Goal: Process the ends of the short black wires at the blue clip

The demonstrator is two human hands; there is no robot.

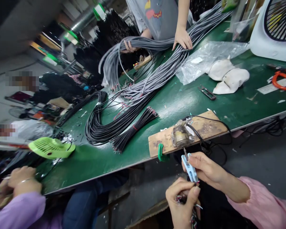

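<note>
At the lower right, below the table edge, my right hand (pixel 205 168) pinches a light blue clip (pixel 190 168) that looks like a clothespin. A pointed metal tip (pixel 185 152) shows at the clip's upper end; I cannot tell whether it belongs to the clip. Just below, my left hand (pixel 181 198) is closed around a bunch of thin dark and coloured wires (pixel 193 218), their ends near the clip's lower end. Above both hands lies a wooden board (pixel 160 142) carrying a crusted metal cylinder (pixel 180 135) and a black cable.
A green clamp (pixel 160 152) grips the board's edge. Bundles of black cable (pixel 100 130) and grey cable (pixel 157 76) cross the green table (pixel 105 159). A person opposite handles the grey cables. Orange scissors (pixel 280 79), snips (pixel 207 92) and a fan (pixel 259 41) are right; another person sits left.
</note>
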